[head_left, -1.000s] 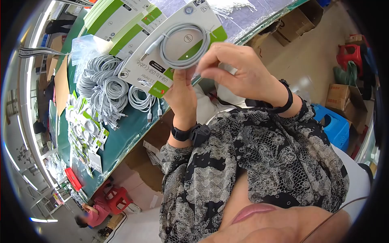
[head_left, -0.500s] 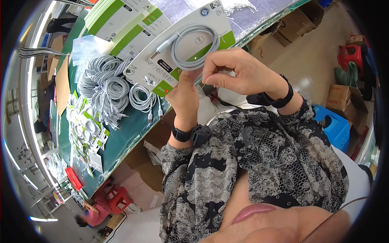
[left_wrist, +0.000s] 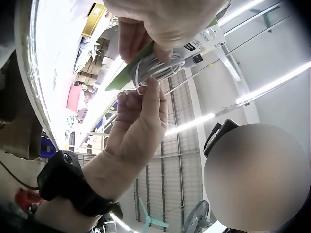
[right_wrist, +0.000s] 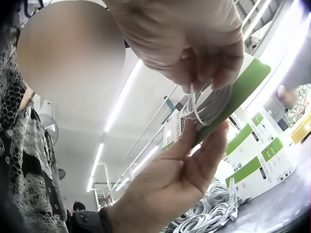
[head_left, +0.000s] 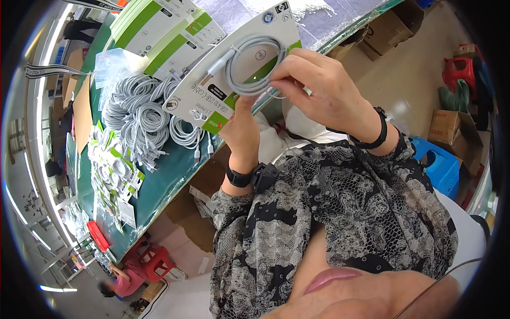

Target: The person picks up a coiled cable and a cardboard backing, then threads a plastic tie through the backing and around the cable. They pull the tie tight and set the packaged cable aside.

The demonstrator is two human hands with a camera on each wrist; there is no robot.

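My left hand [head_left: 243, 130] holds a white and green card [head_left: 183, 98] printed "USB-A to USB-C cable" by its lower edge, thumb in front at the cable. A grey coiled charging cable [head_left: 229, 74] lies against the card's face, its USB plug [head_left: 215, 69] pointing down-left. My right hand [head_left: 324, 90] is at the coil's right side, thumb and forefinger pinching a thin white tie [right_wrist: 196, 104] that loops round the cable. In the left wrist view the tie [left_wrist: 138, 80] meets the right fingertips.
Grey coiled cables [head_left: 135, 109] lie heaped on the green table [head_left: 159, 183], with filled cable cards [head_left: 114, 167] nearer its left end. Stacked cards [head_left: 159, 24] stand behind, beside a plastic bag [head_left: 119, 64]. White ties [head_left: 297, 8] lie at the back.
The card has shifted a little to the right. My right hand drew back from the coil, then came in again, and its fingers are now at the tie on the coil's edge.
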